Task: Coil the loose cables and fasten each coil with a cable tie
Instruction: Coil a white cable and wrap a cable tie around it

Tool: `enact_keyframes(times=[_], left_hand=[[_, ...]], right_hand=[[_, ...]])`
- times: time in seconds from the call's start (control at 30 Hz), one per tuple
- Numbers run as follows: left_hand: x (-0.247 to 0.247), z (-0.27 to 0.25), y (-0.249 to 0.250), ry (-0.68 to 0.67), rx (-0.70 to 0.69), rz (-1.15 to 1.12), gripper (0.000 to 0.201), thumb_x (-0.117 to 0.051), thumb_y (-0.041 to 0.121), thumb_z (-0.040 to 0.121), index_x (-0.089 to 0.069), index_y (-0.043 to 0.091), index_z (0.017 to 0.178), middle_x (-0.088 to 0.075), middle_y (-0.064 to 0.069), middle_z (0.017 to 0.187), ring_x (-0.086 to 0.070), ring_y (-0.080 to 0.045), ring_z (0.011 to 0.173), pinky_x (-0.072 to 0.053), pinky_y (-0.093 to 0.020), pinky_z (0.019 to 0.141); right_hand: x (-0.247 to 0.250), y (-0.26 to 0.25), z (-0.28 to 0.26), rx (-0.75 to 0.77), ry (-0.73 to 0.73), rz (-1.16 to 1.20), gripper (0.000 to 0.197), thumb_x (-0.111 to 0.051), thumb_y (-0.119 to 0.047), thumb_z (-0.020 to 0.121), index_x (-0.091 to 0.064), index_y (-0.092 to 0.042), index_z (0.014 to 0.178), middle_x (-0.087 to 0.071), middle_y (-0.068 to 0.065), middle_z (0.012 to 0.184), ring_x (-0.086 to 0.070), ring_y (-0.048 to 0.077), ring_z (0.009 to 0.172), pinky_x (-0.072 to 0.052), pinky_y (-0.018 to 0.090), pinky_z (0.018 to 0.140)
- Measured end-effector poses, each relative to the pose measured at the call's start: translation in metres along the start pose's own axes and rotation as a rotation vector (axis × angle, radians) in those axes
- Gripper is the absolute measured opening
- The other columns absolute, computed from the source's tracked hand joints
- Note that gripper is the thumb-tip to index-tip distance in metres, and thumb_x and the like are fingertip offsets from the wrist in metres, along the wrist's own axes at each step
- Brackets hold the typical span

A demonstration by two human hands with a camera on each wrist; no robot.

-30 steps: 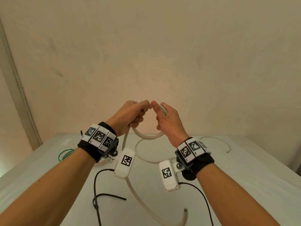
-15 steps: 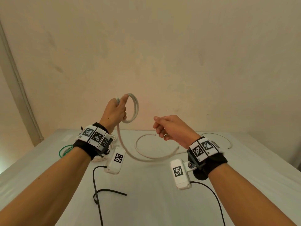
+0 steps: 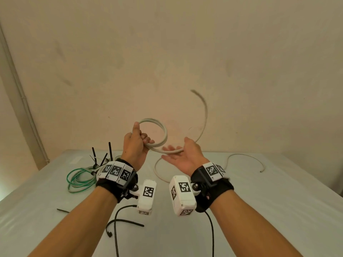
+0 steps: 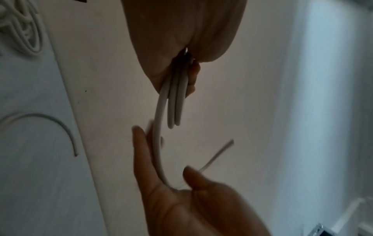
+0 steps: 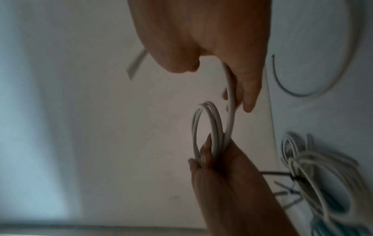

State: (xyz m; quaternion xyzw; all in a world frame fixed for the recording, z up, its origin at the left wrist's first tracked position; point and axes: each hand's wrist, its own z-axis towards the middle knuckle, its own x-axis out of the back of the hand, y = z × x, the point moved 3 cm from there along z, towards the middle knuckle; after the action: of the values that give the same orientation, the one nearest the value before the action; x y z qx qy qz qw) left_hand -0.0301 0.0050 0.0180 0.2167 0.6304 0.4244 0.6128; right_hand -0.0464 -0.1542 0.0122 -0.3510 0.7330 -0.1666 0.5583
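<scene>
A thick white cable is being coiled in the air above the table (image 3: 259,201). My left hand (image 3: 136,145) grips the coil (image 3: 165,134), about two loops, at its lower left, thumb pointing up. The left wrist view shows the strands (image 4: 175,103) coming out of that fist. From the coil the cable runs right across my right hand (image 3: 178,158), which lies palm up with straight fingers. The cable rests on those fingers (image 5: 248,95) and bends past the thumb (image 4: 191,175). Its free tail (image 3: 205,110) curves up to the right, blurred.
Tied coils of green and white cable (image 3: 79,179) lie at the back left, black tie ends (image 3: 110,151) sticking up. Another loose white cable (image 3: 246,155) sprawls along the back of the table. Black cable ties (image 3: 128,222) lie near me. A wall stands close behind.
My hands parted, then came together again. The left hand lifted the coil and holds more loop. The right hand turned palm up under the cable, and the tail swung up off the table.
</scene>
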Motion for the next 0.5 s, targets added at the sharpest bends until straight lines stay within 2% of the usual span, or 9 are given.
enact_keyframes(times=[0.03,0.07,0.1,0.13,0.2,0.3,0.4,0.5], left_hand=[[0.003,0.000,-0.001,0.002,0.020,-0.014,0.039,-0.046,0.039,0.109,-0.040,0.016,0.078,-0.034,0.005,0.054,-0.037,-0.010,0.044,-0.046,-0.024,0.048],[0.006,-0.002,-0.001,0.000,0.041,-0.016,0.039,-0.048,0.038,0.109,-0.040,0.015,0.078,-0.033,0.004,0.056,-0.035,-0.010,0.044,-0.045,-0.024,0.047],[0.008,-0.003,-0.002,-0.014,0.066,-0.010,0.039,-0.050,0.038,0.108,-0.041,0.015,0.078,-0.032,0.003,0.057,-0.034,-0.011,0.045,-0.044,-0.024,0.046],[0.010,-0.005,-0.004,-0.050,0.095,0.005,0.039,-0.052,0.038,0.107,-0.042,0.015,0.078,-0.031,0.003,0.059,-0.033,-0.011,0.046,-0.042,-0.024,0.046],[0.005,-0.010,-0.009,-0.160,0.159,0.098,0.039,-0.054,0.039,0.106,-0.041,0.017,0.076,-0.026,0.002,0.062,-0.030,-0.011,0.048,-0.039,-0.022,0.045],[-0.005,-0.017,-0.011,-0.279,0.239,0.282,0.041,-0.055,0.042,0.105,-0.039,0.019,0.075,-0.021,0.002,0.067,-0.026,-0.011,0.052,-0.036,-0.021,0.045],[-0.005,-0.016,-0.002,-0.329,0.268,0.366,0.040,-0.055,0.043,0.104,-0.039,0.019,0.077,-0.024,0.003,0.065,-0.027,-0.012,0.051,-0.035,-0.021,0.045],[-0.003,-0.016,0.004,-0.366,0.284,0.408,0.040,-0.055,0.043,0.104,-0.037,0.020,0.078,-0.025,0.004,0.065,-0.028,-0.011,0.051,-0.034,-0.020,0.045]], right_hand=[[0.005,-0.008,0.001,0.071,0.048,0.016,0.031,-0.035,-0.027,0.112,-0.051,-0.001,0.111,-0.059,0.016,0.090,-0.064,0.032,0.083,-0.053,0.059,0.096],[0.010,-0.017,0.003,0.122,0.090,-0.005,0.028,-0.033,-0.022,0.111,-0.052,-0.004,0.101,-0.050,0.010,0.074,-0.055,0.024,0.066,-0.055,0.055,0.085],[0.015,-0.024,0.003,0.160,0.117,-0.058,0.028,-0.032,-0.019,0.111,-0.051,-0.006,0.094,-0.042,0.005,0.064,-0.044,0.019,0.054,-0.055,0.047,0.074],[0.017,-0.028,0.002,0.197,0.138,-0.132,0.029,-0.032,-0.019,0.111,-0.050,-0.008,0.091,-0.037,0.002,0.058,-0.036,0.016,0.047,-0.051,0.039,0.064],[0.017,-0.033,-0.001,0.280,0.164,-0.302,0.030,-0.036,-0.023,0.111,-0.052,-0.009,0.089,-0.035,-0.001,0.055,-0.032,0.013,0.040,-0.041,0.031,0.052],[0.015,-0.036,-0.007,0.347,0.169,-0.539,0.029,-0.041,-0.022,0.109,-0.060,-0.004,0.096,-0.043,0.002,0.061,-0.043,0.013,0.046,-0.044,0.029,0.047],[0.016,-0.036,-0.014,0.336,0.146,-0.623,0.030,-0.045,-0.021,0.109,-0.065,-0.002,0.096,-0.053,0.008,0.081,-0.057,0.021,0.070,-0.056,0.033,0.055],[0.013,-0.033,-0.022,0.314,0.104,-0.655,0.032,-0.045,-0.026,0.110,-0.066,-0.005,0.096,-0.067,0.009,0.088,-0.064,0.026,0.082,-0.057,0.034,0.060]])
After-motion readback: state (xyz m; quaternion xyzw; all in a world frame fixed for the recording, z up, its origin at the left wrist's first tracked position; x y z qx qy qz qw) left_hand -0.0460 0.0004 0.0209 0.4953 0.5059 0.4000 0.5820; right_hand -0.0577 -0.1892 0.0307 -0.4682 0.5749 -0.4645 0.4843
